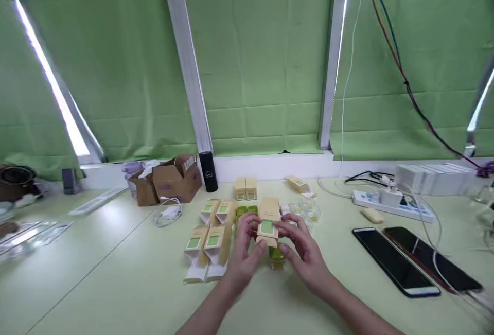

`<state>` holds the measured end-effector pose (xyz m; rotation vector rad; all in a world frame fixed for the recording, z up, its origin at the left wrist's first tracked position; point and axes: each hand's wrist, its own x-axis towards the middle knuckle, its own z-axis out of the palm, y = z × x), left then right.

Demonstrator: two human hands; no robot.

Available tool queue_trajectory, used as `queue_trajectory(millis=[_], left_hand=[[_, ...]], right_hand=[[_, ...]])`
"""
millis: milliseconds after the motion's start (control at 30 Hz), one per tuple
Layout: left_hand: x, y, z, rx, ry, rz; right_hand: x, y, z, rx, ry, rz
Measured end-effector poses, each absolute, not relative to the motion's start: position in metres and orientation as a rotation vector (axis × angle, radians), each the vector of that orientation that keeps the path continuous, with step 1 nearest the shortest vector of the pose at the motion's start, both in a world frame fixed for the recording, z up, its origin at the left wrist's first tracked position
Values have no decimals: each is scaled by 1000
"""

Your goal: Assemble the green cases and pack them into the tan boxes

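Observation:
A small kraft box with a green label (267, 227) is held upright between my two hands. My left hand (247, 245) grips its left side, with the thumb at the lower edge. On its right side are the fingers of my right hand (303, 248). Just below the box stands a small green-topped glass jar (277, 257). Several open kraft boxes (213, 240) with green labels and white flaps lie left of my hands. Behind my left hand are more green jars (241, 210). Clear round pieces (311, 211) lie behind my right hand.
Two closed kraft boxes (245, 189) stand at the back, near a black cylinder (208, 171) and a brown carton (177, 179). Another kraft box (298, 184) lies further right. Two phones (394, 261) and a power strip (393, 206) with cables lie on the right.

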<state>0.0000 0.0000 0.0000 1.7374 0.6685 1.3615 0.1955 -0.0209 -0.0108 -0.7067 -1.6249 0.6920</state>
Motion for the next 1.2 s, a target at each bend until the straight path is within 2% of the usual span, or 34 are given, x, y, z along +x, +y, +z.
queue_trajectory(millis=[667, 1200], left_hand=[[1, -3, 3, 2033, 852, 1405], [2, 2, -7, 2017, 922, 1497]], right_hand=[[195, -19, -11, -748, -1522, 772], [194, -18, -12, -756, -1498, 790]])
